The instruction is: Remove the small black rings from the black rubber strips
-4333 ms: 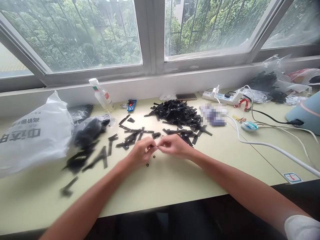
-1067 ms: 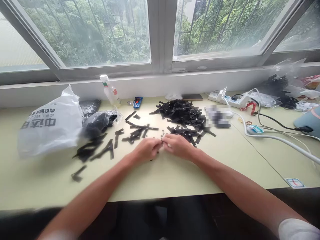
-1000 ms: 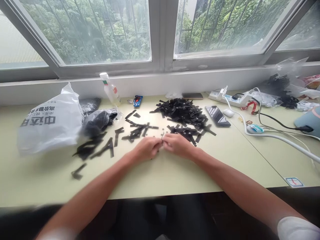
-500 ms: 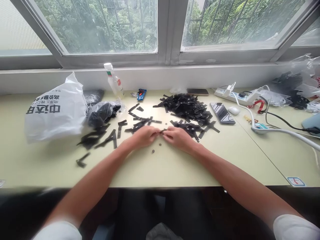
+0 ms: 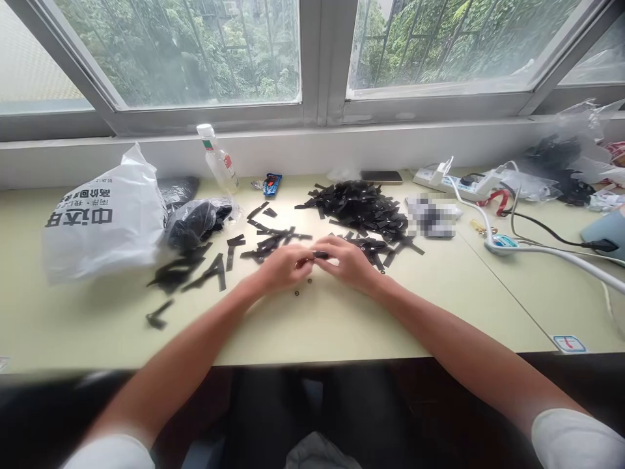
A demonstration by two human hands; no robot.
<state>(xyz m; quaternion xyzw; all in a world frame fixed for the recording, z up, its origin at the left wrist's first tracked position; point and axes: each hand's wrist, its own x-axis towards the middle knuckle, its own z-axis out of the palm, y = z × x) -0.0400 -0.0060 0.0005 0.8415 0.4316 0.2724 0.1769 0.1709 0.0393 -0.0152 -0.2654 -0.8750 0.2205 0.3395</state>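
Compared with the preceding frame, more of the small black piece (image 5: 321, 255) shows between the hands, and the right fingers arch higher over it. The left hand (image 5: 289, 266) pinches its left end with curled fingertips; the right hand (image 5: 349, 262) grips it between forefinger and thumb, the gap narrow. The piece is dark and short, partly covered by fingers, held nearer the person than the heap of black strips (image 5: 361, 208).
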